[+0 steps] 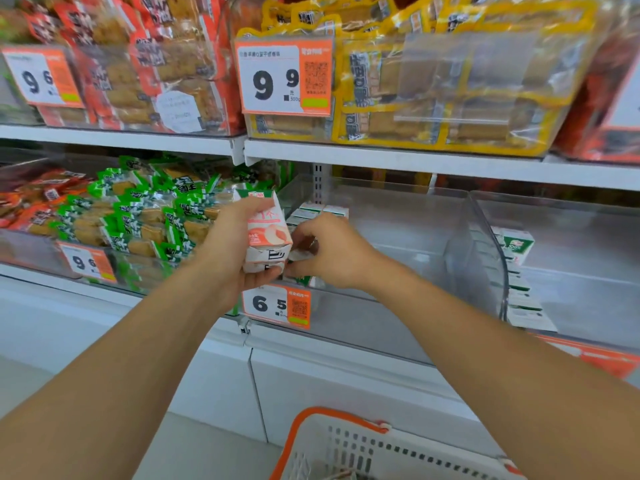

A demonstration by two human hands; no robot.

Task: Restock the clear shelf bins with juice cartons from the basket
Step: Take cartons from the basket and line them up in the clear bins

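My left hand [232,247] grips a pink and white juice carton [266,233], held upright at the front left corner of the middle clear bin [398,320]. My right hand [329,251] is curled just to the carton's right, fingers pinched at a small white carton low in the bin; whether it grips that carton is unclear. Several white and green cartons [318,211] stand in a row behind the hands. The white basket [346,448] with an orange rim sits at the bottom edge, its contents mostly out of view.
The right clear bin [554,271] holds a row of green and white cartons [517,245] along its left wall. The bin on the left is full of green snack packs [138,216]. Price tags hang on the bin fronts. The upper shelf carries bagged snacks.
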